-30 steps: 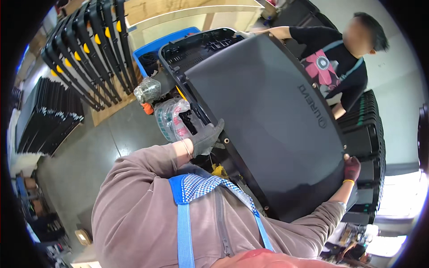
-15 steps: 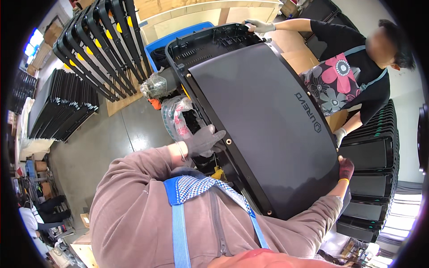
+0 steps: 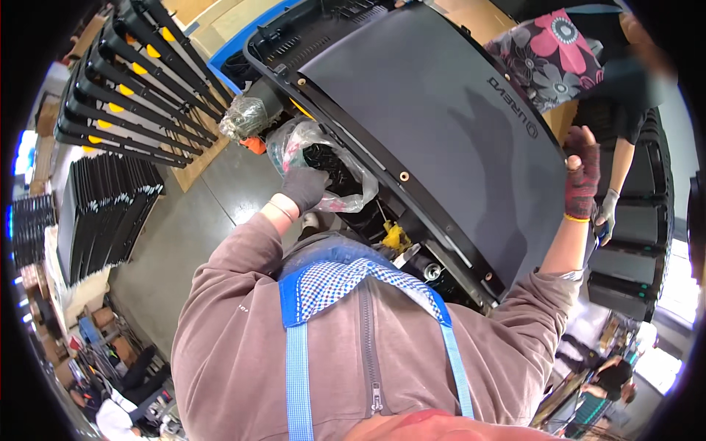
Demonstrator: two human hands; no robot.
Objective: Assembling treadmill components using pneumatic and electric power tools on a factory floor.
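Observation:
A treadmill with a dark grey belt (image 3: 434, 125) and a black side rail (image 3: 386, 158) lies slantwise in front of me. My left hand (image 3: 304, 188), in a dark grey glove, is at the near rim of a clear plastic bag (image 3: 360, 192) holding small black parts (image 3: 329, 165). Its fingertips are hidden, so their grip cannot be made out. Over the treadmill's right edge, my right hand (image 3: 582, 175) is raised in a dark red and black glove with bare fingertips. Its fingers point up, the thumb stands apart, and no object shows in it.
A co-worker in a flowered apron (image 3: 548, 62) stands across the treadmill, one gloved hand (image 3: 606, 218) hanging low. Black frames (image 3: 140, 81) and stacked dark panels (image 3: 107, 209) stand left. A plastic-wrapped roll (image 3: 254, 114) sits beside the bag. More black units are stacked right (image 3: 632, 228).
My left hand has left the side rail for the plastic bag. My right hand has risen off the treadmill's right edge. The co-worker's lower hand has come off the edge, and the view has shifted.

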